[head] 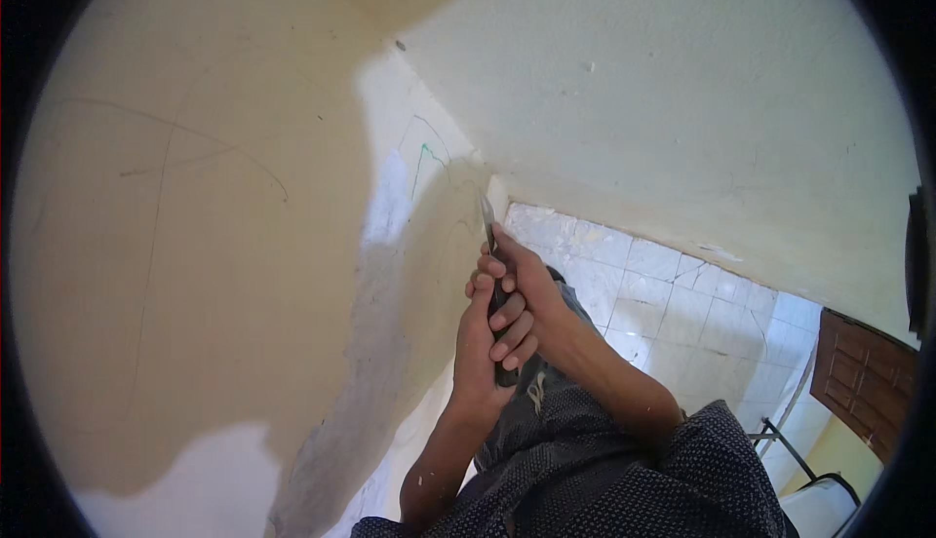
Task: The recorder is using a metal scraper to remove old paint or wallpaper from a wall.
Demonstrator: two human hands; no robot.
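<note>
Both my hands grip a scraper or knife (505, 337) with a dark handle and a narrow metal blade, its blade directed away from me at the wall corner. My left hand (482, 333) is wrapped around the lower handle. Above and to its right, my right hand (523, 289) closes on the handle, one finger extended along the blade. The blade tip is close to the corner between the yellowish left wall (256, 245) and the pale right wall (658, 99); whether it touches is unclear. A grey strip without the yellowish coat (376, 326) runs down the left wall.
A tiled floor (651, 297) with white flakes near the wall's base lies below. At the lower right are a brown panelled door (863, 373) and a metal-framed piece of furniture (819, 505). A dark object (915, 267) shows at the right rim.
</note>
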